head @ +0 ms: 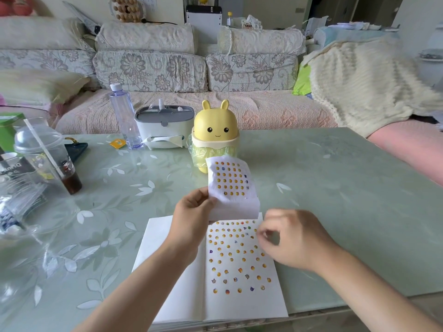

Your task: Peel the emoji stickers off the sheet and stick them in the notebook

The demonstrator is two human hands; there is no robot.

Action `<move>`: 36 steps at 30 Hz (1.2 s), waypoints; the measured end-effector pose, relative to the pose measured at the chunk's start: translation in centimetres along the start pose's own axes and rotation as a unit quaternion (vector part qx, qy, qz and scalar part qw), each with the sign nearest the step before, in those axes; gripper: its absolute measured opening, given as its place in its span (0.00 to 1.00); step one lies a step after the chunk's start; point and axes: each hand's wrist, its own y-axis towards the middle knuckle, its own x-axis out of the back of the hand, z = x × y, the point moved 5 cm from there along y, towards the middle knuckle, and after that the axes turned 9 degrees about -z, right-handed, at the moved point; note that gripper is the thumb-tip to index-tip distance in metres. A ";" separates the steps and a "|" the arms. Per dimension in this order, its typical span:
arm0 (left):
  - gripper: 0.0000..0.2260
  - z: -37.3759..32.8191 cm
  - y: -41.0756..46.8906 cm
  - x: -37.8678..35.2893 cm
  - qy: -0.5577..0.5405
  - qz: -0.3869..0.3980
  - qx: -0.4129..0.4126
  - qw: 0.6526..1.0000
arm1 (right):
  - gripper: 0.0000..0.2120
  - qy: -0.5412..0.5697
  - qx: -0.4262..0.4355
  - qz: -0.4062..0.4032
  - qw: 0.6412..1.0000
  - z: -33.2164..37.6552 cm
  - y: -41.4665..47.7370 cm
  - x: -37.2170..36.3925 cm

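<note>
Head view: the left hand [191,213] pinches the sticker sheet [231,185] by its lower-left edge, raised above the top of the open notebook [155,245]; the right hand [296,238], blurred, hovers over the right of its 2 pages, thumb and forefinger close together; whether they hold a sticker cannot be told; emoji stickers [236,257] cover that page; a yellow rabbit-eared bin [215,130] stands behind on the table [335,188].

The single wide-angle head camera looks forward and down from the person's own standpoint, close above the notebook [244,305] on the worktop [335,200], with the sofa [153,68] beyond its far edge.
</note>
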 end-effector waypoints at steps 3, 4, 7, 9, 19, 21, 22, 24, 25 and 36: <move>0.11 0.2 -0.5 -0.5 -0.004 0.006 0.007 1.000 | 0.06 0.110 -0.028 -0.156 0.981 1.8 1.9 2.6; 0.11 0.2 -0.8 -0.7 -0.005 0.012 0.008 1.000 | 0.06 0.124 -0.032 -0.185 0.974 2.4 2.5 3.0; 0.11 0.3 -1.5 -1.3 -0.003 0.039 0.004 0.999 | 0.08 0.141 -0.069 -0.225 0.962 3.2 3.5 2.6; 0.11 0.3 -1.8 -1.5 -0.006 0.055 -0.001 0.998 | 0.07 0.123 -0.087 -0.220 0.964 3.2 3.8 2.0; 0.09 -0.1 -1.8 -1.1 -0.061 0.053 -0.009 0.997 | 0.07 0.161 -0.087 -0.178 0.967 3.5 4.3 1.1; 0.09 -0.1 -1.8 -1.0 -0.060 0.053 -0.009 0.997 | 0.07 0.181 -0.093 -0.158 0.966 3.3 4.4 1.1; 0.08 -0.1 -1.7 -0.9 -0.053 0.052 -0.014 0.997 | 0.06 0.186 -0.099 -0.148 0.966 3.2 4.4 1.1; 0.07 -0.4 -1.6 -0.8 -0.027 0.044 -0.038 0.998 | 0.04 0.180 -0.108 -0.130 0.969 3.0 4.5 1.1; 0.07 -0.5 -1.5 -0.7 -0.014 0.040 -0.050 0.998 | 0.04 0.173 -0.110 -0.123 0.971 2.9 4.5 1.1; 0.06 -1.5 -1.1 -0.8 0.065 0.063 -0.104 0.990 | 0.06 0.230 -0.152 -0.081 0.958 2.2 4.6 1.5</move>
